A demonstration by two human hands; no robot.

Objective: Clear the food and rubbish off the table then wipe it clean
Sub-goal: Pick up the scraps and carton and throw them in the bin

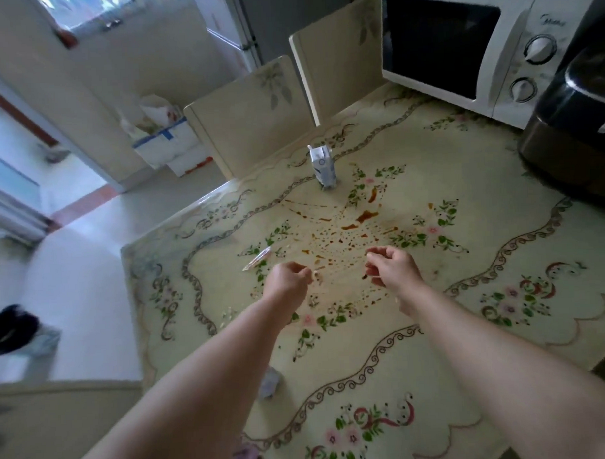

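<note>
- Head view, hands: the left hand (289, 281) and right hand (393, 269) hover over the counter (436, 362), fingers curled in and fingertips drawn together. Whether either pinches a scrap is too small to tell.
- Head view, rubbish: a small carton (323, 168) stands upright at 12 o'clock from the hands. A thin wrapper (257, 260) lies at 10 o'clock of the left hand, and a crumpled paper (270, 381) at 6 o'clock beside the left forearm. Pale crumbs (228, 314) lie at 8 o'clock.
- Head view, spill: brown sauce (355, 224) is spattered between the carton and the hands.
- Handling, as I judge it: the carton is light and crushable, so grip its sides gently and keep it upright. The wrapper is flimsy and wants a fingertip pinch. The sauce looks sticky and needs wiping.
</note>
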